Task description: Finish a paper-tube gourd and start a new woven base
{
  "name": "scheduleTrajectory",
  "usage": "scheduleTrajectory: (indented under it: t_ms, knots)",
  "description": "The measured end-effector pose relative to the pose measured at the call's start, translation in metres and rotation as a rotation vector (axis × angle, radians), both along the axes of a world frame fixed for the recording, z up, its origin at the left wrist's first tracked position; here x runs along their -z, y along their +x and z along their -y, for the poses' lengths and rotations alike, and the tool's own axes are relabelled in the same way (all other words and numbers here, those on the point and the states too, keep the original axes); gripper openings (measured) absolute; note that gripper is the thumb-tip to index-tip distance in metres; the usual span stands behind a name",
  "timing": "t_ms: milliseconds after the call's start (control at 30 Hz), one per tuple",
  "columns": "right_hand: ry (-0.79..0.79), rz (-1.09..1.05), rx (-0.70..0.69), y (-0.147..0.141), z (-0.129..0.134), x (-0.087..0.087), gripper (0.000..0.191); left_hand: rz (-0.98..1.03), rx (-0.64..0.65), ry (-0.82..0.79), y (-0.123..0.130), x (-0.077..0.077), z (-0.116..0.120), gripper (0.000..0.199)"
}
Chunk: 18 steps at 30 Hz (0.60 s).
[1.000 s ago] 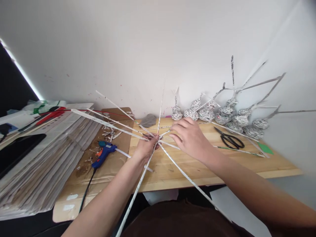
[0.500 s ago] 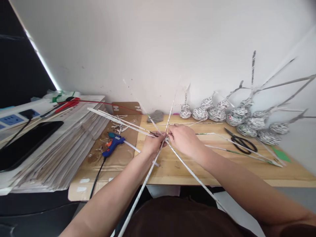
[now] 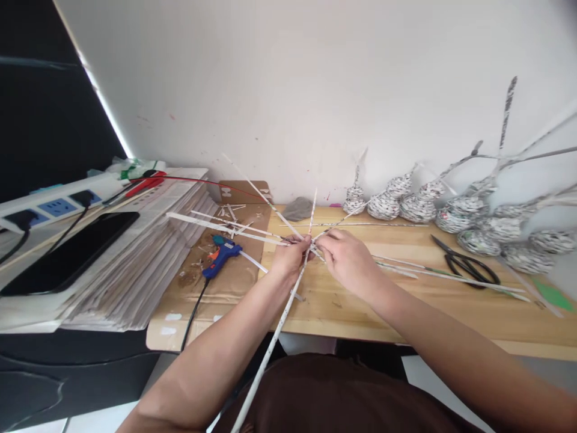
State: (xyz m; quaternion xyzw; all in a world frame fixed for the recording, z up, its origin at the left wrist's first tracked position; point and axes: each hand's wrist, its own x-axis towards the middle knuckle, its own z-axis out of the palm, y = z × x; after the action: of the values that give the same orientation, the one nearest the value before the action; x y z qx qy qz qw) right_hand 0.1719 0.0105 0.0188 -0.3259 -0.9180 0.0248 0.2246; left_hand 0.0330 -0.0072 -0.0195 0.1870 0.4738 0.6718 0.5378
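Observation:
Rolled paper tubes [image 3: 273, 341] made of newsprint cross at one point and spread out like spokes, one reaching down to my body. My left hand [image 3: 291, 257] pinches the crossing from the left, thumb on top. Close beside it on the right, the fingers of my right hand [image 3: 345, 255] are closed on a paper tube at the same crossing. More pale tubes stick out left past my left hand, over the cardboard. The exact grip of the fingertips is partly hidden.
A blue glue gun [image 3: 220, 257] lies on cardboard [image 3: 243, 282] at left, by a stack of newspapers [image 3: 148, 270] with a phone [image 3: 72, 252] on it. Black scissors [image 3: 469, 264] lie at right. Several woven paper gourd shapes [image 3: 385, 201] line the wall near a grey stone-like lump [image 3: 297, 209].
The view has swung a little left. The tube that ran down to the lower right past my right forearm no longer lies there. Both hands stay together at the crossing.

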Motion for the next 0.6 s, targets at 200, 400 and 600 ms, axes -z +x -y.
scheduleTrajectory:
  t_ms: [200,400,600]
  knots:
    - [-0.200,-0.172,0.091,0.006,-0.014,-0.003,0.008,-0.017,0.007,0.013,-0.001,0.002,0.002,0.033]
    - [-0.500,-0.149,0.117,0.005,-0.023,-0.010,0.015,-0.051,0.003,0.015,0.000,-0.002,0.005,0.034]
    - [-1.094,-0.300,0.045,0.000,-0.040,-0.005,0.021,-0.074,0.005,0.017,0.000,-0.002,0.007,0.035]
